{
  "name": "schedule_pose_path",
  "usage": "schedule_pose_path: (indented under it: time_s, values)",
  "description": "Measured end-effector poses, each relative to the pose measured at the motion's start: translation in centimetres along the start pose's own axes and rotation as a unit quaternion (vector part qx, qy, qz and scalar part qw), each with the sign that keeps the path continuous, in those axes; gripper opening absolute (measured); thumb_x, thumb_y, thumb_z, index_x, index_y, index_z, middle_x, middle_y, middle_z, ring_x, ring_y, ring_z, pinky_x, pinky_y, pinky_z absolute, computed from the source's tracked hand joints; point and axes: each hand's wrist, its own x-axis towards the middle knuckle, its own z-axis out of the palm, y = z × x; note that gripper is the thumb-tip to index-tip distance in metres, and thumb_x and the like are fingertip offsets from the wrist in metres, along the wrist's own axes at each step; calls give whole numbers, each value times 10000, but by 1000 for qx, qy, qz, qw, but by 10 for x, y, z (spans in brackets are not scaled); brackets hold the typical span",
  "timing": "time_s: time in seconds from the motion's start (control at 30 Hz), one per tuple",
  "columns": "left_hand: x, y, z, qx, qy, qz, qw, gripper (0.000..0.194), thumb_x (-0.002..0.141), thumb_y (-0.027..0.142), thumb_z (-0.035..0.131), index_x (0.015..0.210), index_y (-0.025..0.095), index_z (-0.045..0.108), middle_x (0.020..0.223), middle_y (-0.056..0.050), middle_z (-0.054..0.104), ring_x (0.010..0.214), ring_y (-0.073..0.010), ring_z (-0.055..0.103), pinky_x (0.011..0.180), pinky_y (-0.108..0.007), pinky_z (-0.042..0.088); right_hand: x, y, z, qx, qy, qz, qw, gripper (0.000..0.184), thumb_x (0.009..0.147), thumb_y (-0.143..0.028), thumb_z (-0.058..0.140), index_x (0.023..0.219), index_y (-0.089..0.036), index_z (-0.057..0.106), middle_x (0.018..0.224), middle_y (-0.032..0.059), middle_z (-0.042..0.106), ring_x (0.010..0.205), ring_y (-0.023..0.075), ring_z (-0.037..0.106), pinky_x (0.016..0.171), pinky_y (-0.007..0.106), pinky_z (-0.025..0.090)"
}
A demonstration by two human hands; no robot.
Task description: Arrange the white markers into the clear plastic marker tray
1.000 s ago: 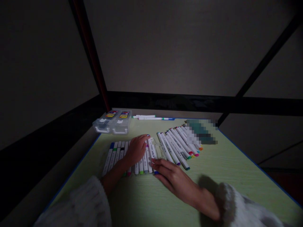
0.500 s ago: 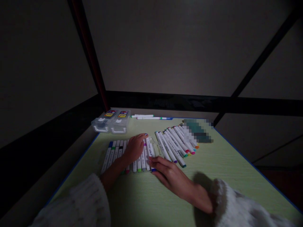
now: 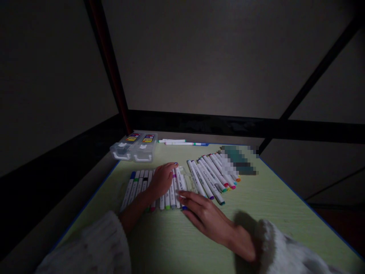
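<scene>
A row of white markers (image 3: pixel 136 188) with coloured ends lies side by side on a clear plastic tray (image 3: pixel 191 184). My left hand (image 3: pixel 162 180) rests across the row and covers part of it. Its fingertips are closed at the far, dark-tipped end of one white marker (image 3: pixel 178 178) near the row's right side. At that marker's near end are the fingertips of my right hand (image 3: pixel 207 217), with the thumb lower down by a blue marker end. The exact finger contact is partly hidden.
More white markers (image 3: pixel 212 173) lie slanted in a loose group to the right, beside a blurred green item (image 3: pixel 241 160). Two clear cases (image 3: pixel 144 152) with white handles stand at the back left. Several pens (image 3: pixel 182 143) lie along the table's (image 3: pixel 273 213) back edge.
Both hands stay almost in place at the same marker. The right fingertips have shifted very slightly, and the view has moved a little.
</scene>
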Motion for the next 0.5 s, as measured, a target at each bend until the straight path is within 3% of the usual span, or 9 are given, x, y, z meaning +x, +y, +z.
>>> schedule_pose_path:
  time_s: [0.5]
  values:
    - [-2,7,-7,33,-31,2,999,431,738,54,399,1149,140,499,1211,-81,530,1133,-177,459,998,-365,330,1,2,0,31,9,-8,999,281,884,-187,403,1116,-137,554,1205,75,539,1091,162,506,948,314,427]
